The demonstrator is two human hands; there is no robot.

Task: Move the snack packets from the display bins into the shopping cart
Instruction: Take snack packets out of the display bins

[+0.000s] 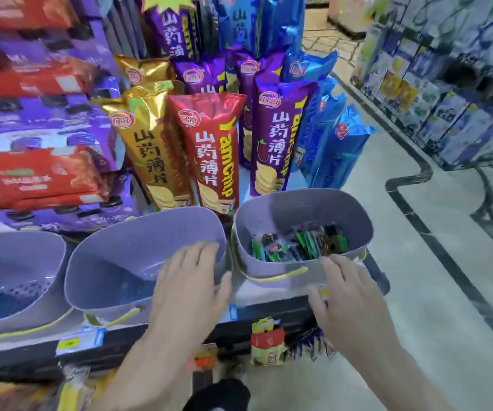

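Three grey-purple display bins stand in a row on a shelf. The right bin [281, 209] holds several small green, black and red snack packets [301, 247]. The middle bin [115, 247] and the left bin [8, 253] look bare inside. My left hand [192, 283] hovers over the middle bin's right rim with fingers straight, holding nothing. My right hand [349, 298] is at the near rim of the right bin, fingers relaxed, also holding nothing. No shopping cart is clearly visible.
Tall yam chip bags [209, 149] in gold, red, purple and blue stand behind the bins. Red and purple biscuit packs [32, 176] are stacked at left. Small packets [267, 345] hang under the shelf edge. An aisle floor [417, 292] and another shelf [447, 99] lie to the right.
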